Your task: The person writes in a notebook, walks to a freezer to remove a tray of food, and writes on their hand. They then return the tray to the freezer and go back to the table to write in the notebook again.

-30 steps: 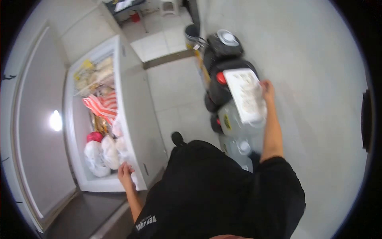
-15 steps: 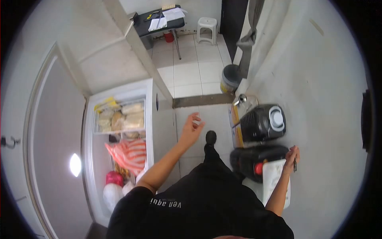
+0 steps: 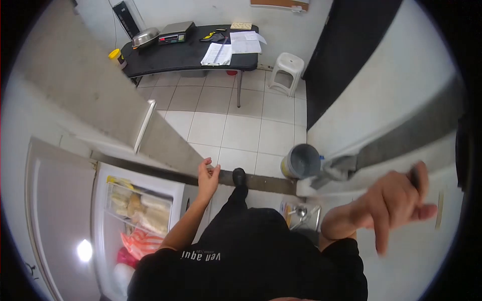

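Observation:
My left hand (image 3: 208,176) hangs in front of me beside the doorway's wall edge, its fingers loosely bent and apart, with nothing in it. Raised at the right, my right hand (image 3: 396,200) has a short dark slim object (image 3: 415,177) between its fingers; what kind it is cannot be made out. One finger of that hand points down. The nearest thing to it is a grey cloth curtain (image 3: 401,125) gathered along the right wall. Below my left arm stands a chest freezer (image 3: 176,193) with bagged food and a red-striped bag (image 3: 143,243) inside.
Ahead, past the raised door sill (image 3: 271,182), a black table (image 3: 170,59) carries a scale (image 3: 175,33), a metal bowl (image 3: 145,38) and papers (image 3: 217,54). A grey bucket (image 3: 303,161) stands at the sill's right end. Farther back is a white stool (image 3: 287,67).
I have stepped forward toward the doorway, and more of the table shows. My right hand has risen and come closer to the camera. The black containers on the right have left the view.

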Demonstrator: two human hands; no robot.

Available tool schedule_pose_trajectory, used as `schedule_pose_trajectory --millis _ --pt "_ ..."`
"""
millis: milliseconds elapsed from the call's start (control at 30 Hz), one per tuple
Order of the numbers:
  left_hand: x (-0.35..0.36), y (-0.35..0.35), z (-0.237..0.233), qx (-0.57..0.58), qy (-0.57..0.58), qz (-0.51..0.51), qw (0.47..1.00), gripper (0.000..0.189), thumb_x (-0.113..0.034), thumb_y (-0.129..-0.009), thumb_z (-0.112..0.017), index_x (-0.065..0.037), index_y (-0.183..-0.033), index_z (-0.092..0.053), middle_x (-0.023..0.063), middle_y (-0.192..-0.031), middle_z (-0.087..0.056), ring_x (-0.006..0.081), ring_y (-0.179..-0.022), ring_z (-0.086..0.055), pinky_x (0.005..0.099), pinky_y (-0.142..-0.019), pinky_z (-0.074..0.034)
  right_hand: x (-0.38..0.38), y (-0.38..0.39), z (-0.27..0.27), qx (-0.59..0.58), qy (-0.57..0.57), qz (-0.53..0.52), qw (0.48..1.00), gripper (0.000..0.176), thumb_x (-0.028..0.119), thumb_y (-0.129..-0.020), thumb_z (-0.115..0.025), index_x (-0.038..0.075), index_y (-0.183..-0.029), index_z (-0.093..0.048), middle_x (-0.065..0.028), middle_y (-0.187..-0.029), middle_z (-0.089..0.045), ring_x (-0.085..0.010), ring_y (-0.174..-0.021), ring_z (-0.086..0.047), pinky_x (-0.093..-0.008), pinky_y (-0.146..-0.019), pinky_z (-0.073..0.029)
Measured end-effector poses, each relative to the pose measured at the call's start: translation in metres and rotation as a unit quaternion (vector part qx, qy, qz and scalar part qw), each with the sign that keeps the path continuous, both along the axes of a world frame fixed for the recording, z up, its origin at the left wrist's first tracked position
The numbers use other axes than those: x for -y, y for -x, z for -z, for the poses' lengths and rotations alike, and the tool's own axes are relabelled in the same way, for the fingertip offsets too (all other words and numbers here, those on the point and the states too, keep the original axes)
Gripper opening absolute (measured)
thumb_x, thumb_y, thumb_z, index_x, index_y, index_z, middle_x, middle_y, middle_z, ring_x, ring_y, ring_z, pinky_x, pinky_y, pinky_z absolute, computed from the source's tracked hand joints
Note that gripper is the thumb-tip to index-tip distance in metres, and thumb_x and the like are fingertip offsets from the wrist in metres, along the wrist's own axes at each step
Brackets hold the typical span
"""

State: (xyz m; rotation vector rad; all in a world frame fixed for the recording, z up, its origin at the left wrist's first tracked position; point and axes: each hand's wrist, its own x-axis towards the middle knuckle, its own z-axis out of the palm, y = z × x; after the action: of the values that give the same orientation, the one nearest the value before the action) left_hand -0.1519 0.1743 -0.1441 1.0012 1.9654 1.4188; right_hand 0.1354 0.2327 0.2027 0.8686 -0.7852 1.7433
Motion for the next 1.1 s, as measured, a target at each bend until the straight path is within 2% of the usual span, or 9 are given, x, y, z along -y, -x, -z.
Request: schedule_pose_trajectory --millis 133,233,333,400,467,667,800,933,1100 --pt "-0.119 0.034 0.066 0.056 0.008 -0.007 0.998 0.047 -0.020 -0.086 -0.065 0.002 -0.122 -0.045 0.0152 -0.118 -0.047 0.0159 -0.080 -0.054 0.0294 -0.071 -0.048 -0.086 0.064 -0.014 -0.009 -0.067 -0.103 0.992 0.021 0.020 -0.097 -0.044 0.005 -0.087 -0.033 -0.0105 -0.053 -0.043 -0.0218 -0.043 -0.047 -0.0458 -0.054 -0.060" --pt "-0.212 0.039 0.051 0.050 0.008 0.022 0.998 0.049 -0.020 -0.085 -0.066 0.002 -0.123 -0.044 0.0162 -0.118 -0.047 0.0159 -0.080 -0.055 0.0295 -0.072 -0.048 -0.178 0.086 -0.003 0.022 -0.126 -0.175 0.976 0.036 0.037 -0.096 -0.049 0.004 -0.087 -0.037 -0.0098 -0.058 -0.045 -0.0197 -0.050 -0.048 -0.0465 -0.048 -0.056" --pt "-0.308 0.049 0.038 0.018 -0.010 0.051 0.998 0.050 -0.019 -0.085 -0.066 0.001 -0.124 -0.042 0.0160 -0.119 -0.047 0.0164 -0.081 -0.056 0.0288 -0.071 -0.047 -0.259 0.105 0.007 0.059 -0.076 -0.190 0.977 0.026 0.026 -0.098 -0.043 0.004 -0.087 -0.036 -0.0150 -0.056 -0.047 -0.0249 -0.049 -0.052 -0.0497 -0.057 -0.059" --pt "-0.368 0.060 0.039 0.010 -0.050 0.043 0.998 0.049 -0.015 -0.085 -0.065 -0.001 -0.126 -0.041 0.0130 -0.119 -0.048 0.0152 -0.084 -0.054 0.0280 -0.072 -0.048 -0.321 0.109 0.028 0.108 -0.093 -0.145 0.979 0.031 0.032 -0.097 -0.045 0.003 -0.087 -0.040 -0.0190 -0.061 -0.051 -0.0266 -0.053 -0.055 -0.0529 -0.058 -0.057" --pt "-0.422 0.077 0.040 -0.008 -0.060 0.018 0.998 0.047 -0.013 -0.085 -0.066 -0.001 -0.124 -0.043 0.0122 -0.118 -0.048 0.0160 -0.086 -0.055 0.0286 -0.075 -0.047 -0.395 0.116 0.050 0.165 -0.208 -0.082 0.961 0.035 0.039 -0.098 -0.043 0.005 -0.089 -0.042 -0.0118 -0.053 -0.045 -0.0214 -0.050 -0.050 -0.0480 -0.051 -0.056" --pt "-0.529 0.160 0.091 -0.221 -0.086 -0.131 0.963 0.041 -0.012 -0.085 -0.064 0.001 -0.120 -0.047 0.0141 -0.115 -0.051 0.0245 -0.102 -0.051 0.0339 -0.087 -0.042 -0.588 0.082 0.135 0.255 -0.034 0.151 0.955 0.067 0.058 -0.095 -0.022 0.002 -0.089 -0.059 -0.0090 -0.048 -0.050 -0.0219 -0.046 -0.054 -0.0394 -0.054 -0.056" --pt "-0.621 0.158 0.151 -0.139 -0.114 -0.267 0.947 0.040 -0.010 -0.085 -0.063 0.003 -0.119 -0.047 0.0173 -0.118 -0.050 0.0280 -0.114 -0.048 0.0360 -0.099 -0.037 -0.768 0.107 0.210 0.422 -0.198 0.327 0.822 0.073 0.059 -0.094 -0.029 -0.004 -0.097 -0.066 -0.0133 -0.066 -0.061 -0.0208 -0.054 -0.059 -0.0314 -0.052 -0.049" --pt "-0.760 0.115 0.142 -0.092 -0.152 -0.207 0.962 0.043 -0.008 -0.085 -0.062 0.003 -0.123 -0.046 0.0179 -0.121 -0.052 0.0299 -0.120 -0.047 0.0369 -0.101 -0.036 -0.928 0.167 0.279 0.523 -0.158 0.211 0.811 0.030 0.023 -0.091 -0.060 -0.006 -0.089 -0.066 -0.0127 -0.074 -0.062 -0.0198 -0.063 -0.063 -0.0284 -0.059 -0.050" --pt "-0.933 0.108 0.126 -0.170 -0.146 -0.098 0.970 0.026 -0.009 -0.084 -0.062 -0.004 -0.110 -0.061 0.0159 -0.122 -0.055 0.0348 -0.121 -0.049 0.0387 -0.099 -0.040 -1.074 0.232 0.309 0.587 -0.163 0.161 0.777 0.010 0.003 -0.079 -0.070 -0.003 -0.084 -0.063 -0.0093 -0.073 -0.062 -0.0150 -0.064 -0.062 -0.0261 -0.059 -0.050"
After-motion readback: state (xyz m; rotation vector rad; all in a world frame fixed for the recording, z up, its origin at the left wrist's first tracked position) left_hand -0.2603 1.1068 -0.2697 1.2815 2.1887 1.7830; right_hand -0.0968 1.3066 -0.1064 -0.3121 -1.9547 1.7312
